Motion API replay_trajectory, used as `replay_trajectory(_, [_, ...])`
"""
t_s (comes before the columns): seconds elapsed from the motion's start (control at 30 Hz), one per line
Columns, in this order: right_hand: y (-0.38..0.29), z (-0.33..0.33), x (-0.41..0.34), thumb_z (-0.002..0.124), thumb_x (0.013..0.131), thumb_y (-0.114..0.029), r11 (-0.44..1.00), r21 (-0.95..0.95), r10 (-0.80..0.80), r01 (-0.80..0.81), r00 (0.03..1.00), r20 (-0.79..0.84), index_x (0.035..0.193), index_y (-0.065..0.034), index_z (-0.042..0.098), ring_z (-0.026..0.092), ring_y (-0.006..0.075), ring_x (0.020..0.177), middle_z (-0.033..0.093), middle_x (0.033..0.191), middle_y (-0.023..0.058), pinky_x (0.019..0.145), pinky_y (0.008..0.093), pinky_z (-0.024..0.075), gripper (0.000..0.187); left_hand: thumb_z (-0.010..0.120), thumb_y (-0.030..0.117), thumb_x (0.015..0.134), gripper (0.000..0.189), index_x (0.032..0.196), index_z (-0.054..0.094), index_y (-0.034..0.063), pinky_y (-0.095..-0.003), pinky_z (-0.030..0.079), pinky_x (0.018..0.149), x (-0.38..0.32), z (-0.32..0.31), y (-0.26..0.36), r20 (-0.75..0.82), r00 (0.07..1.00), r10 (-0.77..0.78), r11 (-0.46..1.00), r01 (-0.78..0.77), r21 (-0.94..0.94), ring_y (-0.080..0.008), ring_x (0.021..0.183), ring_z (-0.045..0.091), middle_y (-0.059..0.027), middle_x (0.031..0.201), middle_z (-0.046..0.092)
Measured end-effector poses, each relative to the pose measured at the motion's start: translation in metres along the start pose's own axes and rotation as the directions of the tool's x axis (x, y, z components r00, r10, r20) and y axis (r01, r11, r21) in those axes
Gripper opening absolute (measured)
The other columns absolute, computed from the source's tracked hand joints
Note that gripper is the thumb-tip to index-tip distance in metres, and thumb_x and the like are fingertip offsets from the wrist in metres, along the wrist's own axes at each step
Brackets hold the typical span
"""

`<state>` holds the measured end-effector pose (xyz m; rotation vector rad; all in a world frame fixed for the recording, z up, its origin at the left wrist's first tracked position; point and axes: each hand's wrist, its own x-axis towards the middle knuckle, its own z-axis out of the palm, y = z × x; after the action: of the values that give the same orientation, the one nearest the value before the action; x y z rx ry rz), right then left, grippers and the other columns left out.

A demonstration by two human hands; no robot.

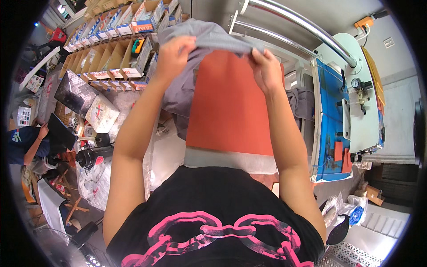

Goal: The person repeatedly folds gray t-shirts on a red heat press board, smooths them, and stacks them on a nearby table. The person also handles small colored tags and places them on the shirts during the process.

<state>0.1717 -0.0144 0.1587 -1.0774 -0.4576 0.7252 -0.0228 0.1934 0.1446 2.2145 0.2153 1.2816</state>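
A grey fabric piece (217, 35), perhaps a garment, is pulled taut between my two raised hands at the far end of a flat board. My left hand (175, 55) grips its left part, fingers curled and slightly blurred. Its right edge is pinched in my right hand (266, 68) between thumb and fingers. Below and between my forearms lies a reddish-orange pad (230, 106) on a pale grey metal platen (230, 161), whose front edge shows near my body. More of the grey cloth hangs down along the pad's left side. The cloth's far side is hidden.
Cardboard bins (103, 61) stand at the left behind a dark monitor (76, 91). A black bottle (95, 157) is nearer me. Another person (28, 143) holds a dark panel. At right are a blue-covered surface (333, 123), chrome rail (310, 31) and pressure gauge (356, 83).
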Motion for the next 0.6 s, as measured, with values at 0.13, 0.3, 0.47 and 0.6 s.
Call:
replay_trajectory(0.13, [0.047,-0.061,-0.062,0.065,0.092,-0.006,0.847,-0.395,0.339,-0.355,0.934,-0.111,0.115,0.007,0.056,0.066,0.015,0.071,0.066,0.099,0.0134,0.065,0.0292,0.0588,0.028,0.067,0.001,0.081,0.012,0.093,0.066,0.0032,-0.0415,0.053,0.081,-0.103,0.02,0.021,0.251,0.967,-0.047,0.988,0.008,0.152,-0.0335,0.092,0.064,-0.0122,0.095,0.068])
replay_trajectory(0.3, [0.095,-0.047,-0.107,0.067,0.091,-0.004,0.821,-0.382,0.314,-0.424,0.895,-0.318,0.137,-0.0002,0.047,0.066,0.0132,0.068,0.067,0.096,0.0134,0.056,0.0242,0.056,0.051,0.068,0.001,0.08,0.011,0.091,0.066,0.0037,-0.0403,0.051,0.077,-0.167,0.04,0.011,0.305,0.945,-0.119,0.986,0.077,0.146,-0.0316,0.089,0.061,-0.0105,0.091,0.063])
replay_trajectory(0.47, [0.097,-0.055,-0.111,0.063,0.092,-0.003,0.721,-0.532,0.411,-0.444,0.892,-0.188,0.119,0.0026,0.064,0.063,0.0113,0.067,0.069,0.092,0.0104,0.059,0.0269,0.0542,0.028,0.069,0.0,0.077,0.012,0.089,0.069,0.0035,-0.0384,0.051,0.077,-0.167,0.033,0.011,0.349,0.927,-0.138,0.982,0.081,0.172,-0.0295,0.087,0.061,-0.0102,0.091,0.062])
replay_trajectory(0.6, [0.091,-0.053,-0.114,0.063,0.093,-0.008,0.635,-0.657,0.431,-0.406,0.892,-0.135,0.112,0.0023,0.068,0.062,0.0101,0.066,0.069,0.085,0.0071,0.061,0.0274,0.0535,0.022,0.069,-0.003,0.073,0.019,0.091,0.072,0.0046,-0.0381,0.051,0.079,-0.173,0.025,0.007,0.396,0.91,-0.124,0.985,0.065,0.159,-0.0287,0.088,0.061,-0.0099,0.093,0.062])
